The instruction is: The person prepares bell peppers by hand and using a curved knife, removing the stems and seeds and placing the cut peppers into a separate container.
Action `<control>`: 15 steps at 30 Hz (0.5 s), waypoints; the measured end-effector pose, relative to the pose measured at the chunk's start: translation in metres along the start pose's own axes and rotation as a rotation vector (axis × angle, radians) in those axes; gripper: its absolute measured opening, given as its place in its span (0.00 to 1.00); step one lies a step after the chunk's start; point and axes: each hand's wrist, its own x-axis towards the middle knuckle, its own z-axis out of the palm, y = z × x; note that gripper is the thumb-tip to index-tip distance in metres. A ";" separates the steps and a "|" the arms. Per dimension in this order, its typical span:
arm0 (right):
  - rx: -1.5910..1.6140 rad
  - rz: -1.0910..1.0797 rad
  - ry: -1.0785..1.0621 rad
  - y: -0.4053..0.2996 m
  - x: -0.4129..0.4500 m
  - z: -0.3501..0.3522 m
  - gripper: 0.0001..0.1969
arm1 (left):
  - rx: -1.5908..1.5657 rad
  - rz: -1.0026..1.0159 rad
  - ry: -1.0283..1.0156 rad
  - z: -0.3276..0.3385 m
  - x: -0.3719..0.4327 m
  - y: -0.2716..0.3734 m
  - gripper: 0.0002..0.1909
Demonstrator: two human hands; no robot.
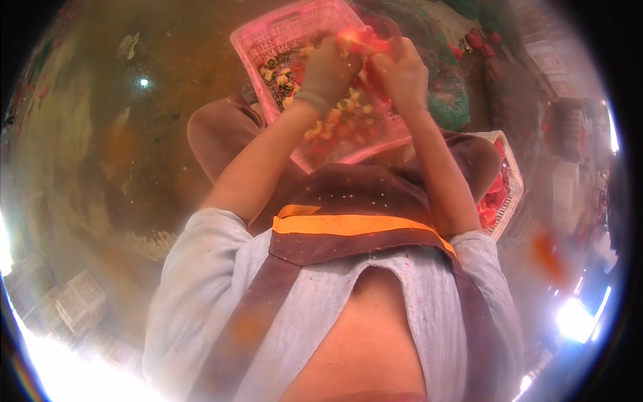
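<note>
A red bell pepper (365,41), blurred and looking broken open, is held between both hands over a pink plastic crate (266,103). My left hand (329,70), in a dark, thin-looking glove, curls its fingers against the pepper's near left side. On the other side, my right hand (404,75) grips the pepper; its glove is hard to make out. More red flesh (374,83) shows between the wrists. Inside the crate lie many pale, seedy pepper cores (346,108) with green stem ends and red scraps. The fingertips are partly hidden.
Beside my right knee stands a white plastic crate (512,196) holding red pepper pieces (495,196). A green mesh sack (449,103) lies right of the pink crate. Whole red peppers (474,39) rest on the wet floor (135,166) beyond. Pale stacked crates (80,301) stand at lower left.
</note>
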 end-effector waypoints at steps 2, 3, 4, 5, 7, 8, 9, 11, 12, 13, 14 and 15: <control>0.136 0.026 -0.021 0.010 0.006 -0.004 0.15 | -0.024 0.013 0.063 0.000 0.000 0.001 0.17; 0.204 0.043 -0.026 0.017 0.011 -0.009 0.15 | -0.191 -0.090 -0.005 -0.003 0.000 0.008 0.16; 0.240 0.086 -0.098 0.023 0.016 -0.014 0.14 | -0.357 -0.193 -0.076 -0.009 -0.002 0.017 0.16; 0.368 0.111 -0.152 0.031 0.022 -0.015 0.13 | -0.523 -0.297 -0.147 -0.015 -0.003 0.024 0.15; 0.617 0.155 -0.259 0.040 0.028 -0.019 0.11 | -0.619 -0.285 -0.263 -0.026 -0.005 0.035 0.14; 0.633 0.178 -0.293 0.044 0.029 -0.024 0.11 | -0.668 -0.279 -0.322 -0.030 -0.005 0.037 0.14; 0.653 0.197 -0.333 0.041 0.030 -0.028 0.11 | -0.710 -0.319 -0.338 -0.032 -0.005 0.034 0.14; 0.704 0.259 -0.365 0.040 0.031 -0.034 0.10 | -0.796 -0.400 -0.374 -0.033 -0.008 0.024 0.15; 0.736 0.307 -0.357 0.040 0.031 -0.035 0.10 | -0.747 -0.354 -0.409 -0.035 -0.008 0.020 0.16; 0.768 0.355 -0.347 0.039 0.029 -0.036 0.10 | -0.699 -0.308 -0.444 -0.037 -0.006 0.017 0.17; 0.762 0.366 -0.308 0.036 0.028 -0.040 0.08 | -0.650 -0.262 -0.481 -0.037 -0.004 0.014 0.18; 0.755 0.377 -0.272 0.020 0.024 -0.047 0.07 | -0.745 -0.223 -0.478 -0.037 -0.002 0.016 0.20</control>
